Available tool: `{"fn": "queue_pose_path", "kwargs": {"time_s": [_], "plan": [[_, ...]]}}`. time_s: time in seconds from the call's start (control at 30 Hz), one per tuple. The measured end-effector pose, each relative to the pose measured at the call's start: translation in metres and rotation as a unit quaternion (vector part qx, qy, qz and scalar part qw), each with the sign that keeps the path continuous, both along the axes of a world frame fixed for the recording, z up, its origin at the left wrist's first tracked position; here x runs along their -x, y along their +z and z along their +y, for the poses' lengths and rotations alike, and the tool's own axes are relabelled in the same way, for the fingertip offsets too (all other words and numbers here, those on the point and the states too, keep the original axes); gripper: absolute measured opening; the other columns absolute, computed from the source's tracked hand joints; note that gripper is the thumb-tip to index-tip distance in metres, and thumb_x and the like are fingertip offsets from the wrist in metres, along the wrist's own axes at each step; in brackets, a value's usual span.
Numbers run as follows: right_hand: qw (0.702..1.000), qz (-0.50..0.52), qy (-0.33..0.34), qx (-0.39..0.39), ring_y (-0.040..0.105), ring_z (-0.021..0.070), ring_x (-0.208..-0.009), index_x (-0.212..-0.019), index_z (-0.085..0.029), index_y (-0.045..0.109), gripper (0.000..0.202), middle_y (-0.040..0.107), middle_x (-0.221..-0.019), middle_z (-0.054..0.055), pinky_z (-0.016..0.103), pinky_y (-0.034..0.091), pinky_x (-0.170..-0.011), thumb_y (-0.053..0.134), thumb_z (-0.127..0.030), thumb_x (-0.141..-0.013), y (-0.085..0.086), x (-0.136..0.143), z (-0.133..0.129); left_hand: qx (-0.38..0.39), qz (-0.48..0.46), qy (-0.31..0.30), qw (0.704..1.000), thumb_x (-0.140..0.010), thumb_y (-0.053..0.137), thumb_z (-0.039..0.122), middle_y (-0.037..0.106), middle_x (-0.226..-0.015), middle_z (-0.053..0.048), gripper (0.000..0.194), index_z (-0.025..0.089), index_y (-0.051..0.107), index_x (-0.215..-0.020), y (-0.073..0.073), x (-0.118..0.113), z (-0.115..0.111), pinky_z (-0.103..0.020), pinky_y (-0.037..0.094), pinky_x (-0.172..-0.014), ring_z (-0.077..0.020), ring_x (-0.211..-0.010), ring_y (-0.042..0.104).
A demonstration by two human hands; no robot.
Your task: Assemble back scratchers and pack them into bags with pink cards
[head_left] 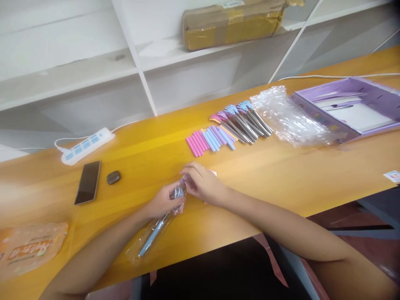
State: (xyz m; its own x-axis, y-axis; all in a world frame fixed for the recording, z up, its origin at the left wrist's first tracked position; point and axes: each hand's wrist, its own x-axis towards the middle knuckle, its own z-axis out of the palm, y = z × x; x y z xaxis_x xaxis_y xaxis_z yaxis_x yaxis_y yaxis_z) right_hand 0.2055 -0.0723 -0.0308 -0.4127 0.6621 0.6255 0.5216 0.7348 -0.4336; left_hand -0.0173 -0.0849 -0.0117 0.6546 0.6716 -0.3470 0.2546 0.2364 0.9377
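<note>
My left hand is wrapped round a clear plastic bag near the table's front edge. Inside the bag lies a tool with a blue hand-shaped head and a blue handle. The fingers of my right hand pinch the bag's upper end, just beyond the blue head. Farther back are several pink, blue, purple and orange tubes. Beside them, metal rods with coloured hand-shaped heads lie in a bunch. A small pinkish item shows partly behind my right hand.
Crumpled clear bags lie against a purple box at the right. On the left are a power strip, a phone, a black mouse-like object and an orange printed bag. A taped carton rests on the shelf.
</note>
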Motion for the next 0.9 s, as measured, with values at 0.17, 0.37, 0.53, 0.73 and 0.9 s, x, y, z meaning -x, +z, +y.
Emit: {"fn": "queue_pose_path", "kwargs": {"time_s": [0.17,0.37,0.53,0.73,0.9], "plan": [[0.999,0.031,-0.019,-0.006,0.065,0.0225,-0.102,-0.116,-0.021,0.062,0.025,0.064,-0.116,0.011,0.035,0.057,-0.083,0.057,-0.005,-0.097,0.0,-0.006,0.005,0.006,-0.014,-0.012,1.0,-0.101,0.07,0.038,0.071,-0.069,0.003,0.044,0.017,0.059,-0.137,0.001,0.0,0.0,-0.022,0.05,-0.056,-0.0109,-0.054,0.06],[1.0,-0.002,-0.022,-0.017,0.061,0.0253,-0.108,-0.097,-0.019,0.066,0.011,0.059,-0.125,0.015,0.04,0.055,-0.087,0.06,-0.011,-0.096,0.004,-0.021,0.009,0.014,-0.04,0.01,0.999,-0.101,0.073,0.043,0.071,-0.07,0.002,0.056,0.017,0.055,-0.147,-0.007,0.004,-0.001,-0.021,0.049,-0.053,-0.0115,-0.055,0.062],[1.0,0.008,-0.019,0.021,0.063,0.026,-0.104,-0.105,-0.019,0.064,0.007,0.059,-0.119,0.015,0.043,0.057,-0.089,0.063,-0.02,-0.099,0.011,-0.026,0.013,0.008,-0.055,0.031,0.998,-0.1,0.075,0.044,0.071,-0.069,0.003,0.055,0.017,0.057,-0.145,-0.011,0.006,0.001,-0.021,0.05,-0.054,-0.0117,-0.056,0.063],[1.0,0.011,-0.019,-0.009,0.064,0.029,-0.113,-0.126,-0.02,0.056,0.023,0.061,-0.123,0.015,0.046,0.059,-0.092,0.062,-0.02,-0.104,0.014,-0.029,0.017,0.01,-0.069,0.034,0.997,-0.1,0.075,0.045,0.072,-0.069,0.002,0.056,0.017,0.058,-0.145,-0.011,0.005,0.002,-0.021,0.05,-0.054,-0.0119,-0.055,0.063],[0.999,-0.017,0.045,-0.021,0.064,0.0291,-0.115,-0.123,-0.02,0.058,0.027,0.06,-0.126,0.015,0.046,0.059,-0.093,0.071,-0.032,-0.102,0.017,-0.031,0.013,0.008,-0.066,0.04,0.997,-0.099,0.076,0.045,0.072,-0.068,0.002,0.056,0.017,0.058,-0.144,-0.013,0.005,0.002,-0.022,0.05,-0.054,-0.0124,-0.054,0.063]]}}
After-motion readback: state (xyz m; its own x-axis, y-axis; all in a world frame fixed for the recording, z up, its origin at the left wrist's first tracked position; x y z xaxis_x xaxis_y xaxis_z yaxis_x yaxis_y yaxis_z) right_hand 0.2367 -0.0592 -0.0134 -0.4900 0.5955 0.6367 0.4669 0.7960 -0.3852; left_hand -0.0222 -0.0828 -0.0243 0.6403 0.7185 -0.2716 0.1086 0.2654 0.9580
